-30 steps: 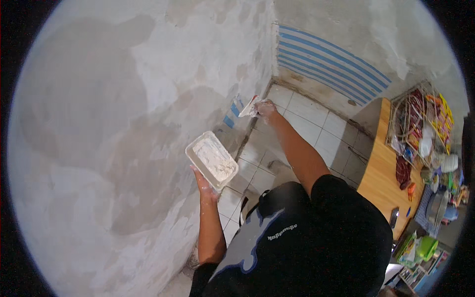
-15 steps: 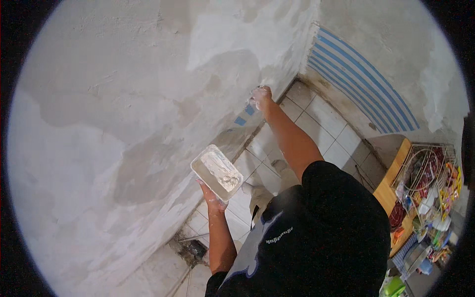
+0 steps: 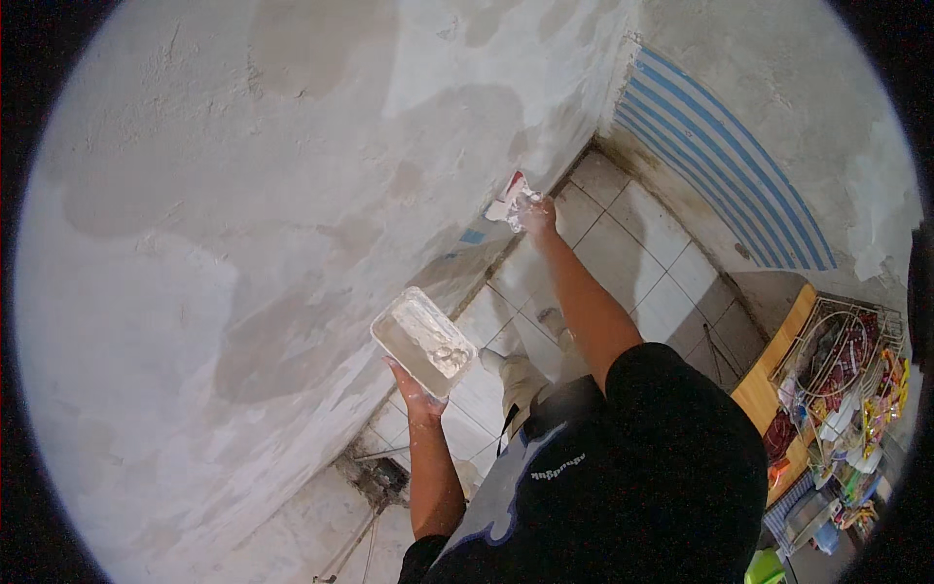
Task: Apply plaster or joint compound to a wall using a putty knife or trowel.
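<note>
My left hand (image 3: 420, 397) is closed on the lower edge of a white rectangular plastic tub (image 3: 402, 343), tilted so its inside shows. Whitish putty (image 3: 436, 341) lies along one side of it. Smeared with white, my right hand (image 3: 538, 214) grips a putty knife (image 3: 508, 201) with a bit of red showing at its top; wet putty coats it. The knife is close against the patchy plastered wall (image 3: 292, 146), low down, beside a small blue patch (image 3: 473, 237). Whether its blade touches the wall I cannot tell.
White floor tiles (image 3: 623, 248) run along the wall's foot. Blue and white stripes (image 3: 720, 161) cover part of the adjoining wall. At right, a wooden tabletop (image 3: 769, 375) bears a wire rack (image 3: 842, 336) and household clutter. A dark broken hole (image 3: 387, 477) lies at lower left.
My right hand has come slightly down and to the right, and the putty knife now shows clearly. The tub in my left hand has barely moved.
</note>
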Motion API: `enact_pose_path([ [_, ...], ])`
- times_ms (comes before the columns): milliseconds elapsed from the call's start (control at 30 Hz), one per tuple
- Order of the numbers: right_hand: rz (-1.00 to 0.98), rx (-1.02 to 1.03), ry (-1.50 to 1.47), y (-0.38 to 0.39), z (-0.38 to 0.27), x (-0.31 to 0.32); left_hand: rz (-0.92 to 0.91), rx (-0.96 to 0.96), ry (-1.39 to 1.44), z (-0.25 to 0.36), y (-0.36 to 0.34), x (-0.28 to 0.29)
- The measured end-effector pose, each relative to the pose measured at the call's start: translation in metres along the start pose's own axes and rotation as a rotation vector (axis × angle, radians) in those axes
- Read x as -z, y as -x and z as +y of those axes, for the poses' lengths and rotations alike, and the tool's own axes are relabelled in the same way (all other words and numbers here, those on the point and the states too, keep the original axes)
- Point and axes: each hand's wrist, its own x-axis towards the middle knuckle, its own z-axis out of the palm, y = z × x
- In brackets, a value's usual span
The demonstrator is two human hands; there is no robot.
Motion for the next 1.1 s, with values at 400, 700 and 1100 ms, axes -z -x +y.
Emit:
enact_pose_path([
  [400, 0.181, 0.309, -1.044, -0.045, 0.074, 0.028, -0.082, 0.097, 0.101, -0.03, -0.038, -0.028],
  [700, -0.224, -0.12, -0.794, 0.078, -0.002, -0.041, 0.013, -0.067, 0.184, -0.002, 0.001, 0.026],
  [1100, 0.142, -0.405, -0.539, 0.034, 0.004, -0.083, 0.061, -0.08, 0.185, -0.018, -0.016, 0.028],
])
